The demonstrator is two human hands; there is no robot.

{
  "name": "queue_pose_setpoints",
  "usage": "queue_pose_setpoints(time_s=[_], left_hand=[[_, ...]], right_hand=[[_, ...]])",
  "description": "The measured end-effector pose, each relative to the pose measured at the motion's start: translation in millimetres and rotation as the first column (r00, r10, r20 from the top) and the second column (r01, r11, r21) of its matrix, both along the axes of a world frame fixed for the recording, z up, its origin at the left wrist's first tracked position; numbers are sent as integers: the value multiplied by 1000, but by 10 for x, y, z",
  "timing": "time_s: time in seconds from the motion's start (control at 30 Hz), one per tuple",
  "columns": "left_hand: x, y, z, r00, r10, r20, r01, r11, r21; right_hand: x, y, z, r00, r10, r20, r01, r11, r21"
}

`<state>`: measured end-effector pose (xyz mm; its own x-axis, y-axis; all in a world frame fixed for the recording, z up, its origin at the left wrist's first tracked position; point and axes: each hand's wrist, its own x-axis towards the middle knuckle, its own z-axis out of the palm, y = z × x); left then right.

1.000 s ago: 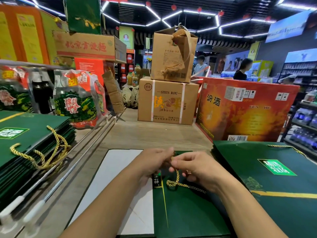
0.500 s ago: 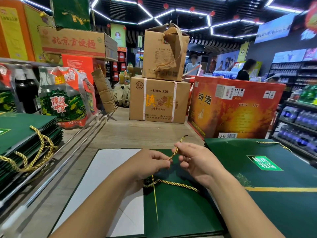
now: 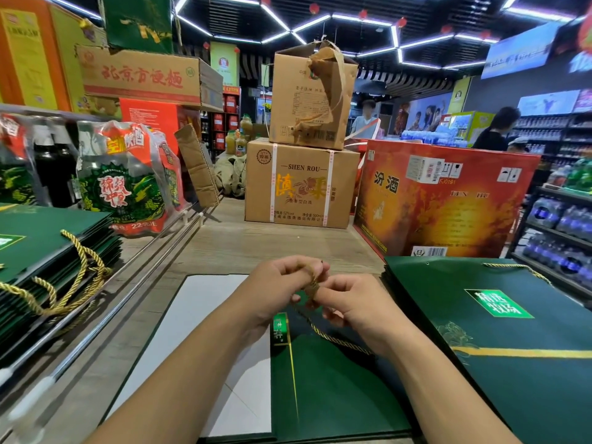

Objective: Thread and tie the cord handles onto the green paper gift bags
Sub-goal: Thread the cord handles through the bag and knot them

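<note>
Cord [image 3: 336, 339] end, standing free a moment ago, is now pinched between fingers of left hand [image 3: 282, 283] and right hand [image 3: 355, 302] over the green bag [image 3: 336, 389], probably knotting.

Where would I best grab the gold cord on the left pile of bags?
Probably where the gold cord arches off the left pile at its right edge: it hangs free of the paper there, so fingers from the right can hook under.
</note>
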<state>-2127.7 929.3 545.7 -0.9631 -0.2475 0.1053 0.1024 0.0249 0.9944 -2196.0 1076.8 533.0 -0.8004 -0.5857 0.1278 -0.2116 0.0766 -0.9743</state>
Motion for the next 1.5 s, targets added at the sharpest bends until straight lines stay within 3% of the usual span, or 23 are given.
queue_pose_setpoints(time_s=[0.1, 0.23, 0.47, 0.67, 0.77, 0.83, 0.9, 0.97, 1.03, 1.1, 1.17, 1.27, 1.43, 1.5], left_hand=[[19, -4, -12, 999, 26, -21, -27, 998, -57], [20, -2, -12, 999, 38, -31, -40, 997, -65], [16, -53, -20, 999, 16, -39, -19, 997, -78], [35, -52, -4, 997, -70, -14, 70, 997, -29], [59, -105, 20, 994, -95, 63, 97, 995, -32], [111, -208, 42, 974, -125, 188, 170, 956, -241], [202, -295, 83, 923, -171, 343, 318, 841, -437], [268, -334, 126, 856, -319, 407, 473, 800, -368], [282, -311, 153, 824, -469, 316, 551, 795, -256], [228, -255, 142, 886, -419, 199, 457, 860, -227], [150, -161, 117, 977, -192, 97, 211, 948, -240], [55, -69, 54, 997, 69, -44, -77, 971, -225], [22, -59, -49, 993, 91, -78, -109, 955, -275], [12, -39, -76, 992, 109, -60, -122, 946, -300]], right_hand=[[1, 4, 2, 998, -18, -58, 20, 999, 29], [-47, 35, 49, 987, -58, -148, 47, 996, -74], [-139, 72, 26, 901, -102, -423, 49, 990, -134], [-152, 95, 19, 888, -94, -449, 71, 995, -68], [-166, 101, 30, 888, -168, -429, 146, 986, -83], [-185, 119, 35, 897, -235, -374, 199, 971, -133], [-189, 144, 47, 895, -284, -344, 245, 957, -154], [-194, 165, 51, 895, -286, -343, 248, 957, -150], [-183, 161, 53, 901, -256, -350, 219, 965, -143], [-178, 147, 46, 907, -225, -356, 190, 973, -130], [-166, 139, 42, 912, -185, -366, 154, 981, -114], [-151, 121, 36, 907, -148, -394, 127, 989, -79], [-142, 145, 39, 919, -91, -383, 103, 995, 10], [-156, 160, 53, 925, -151, -349, 165, 986, 11]])
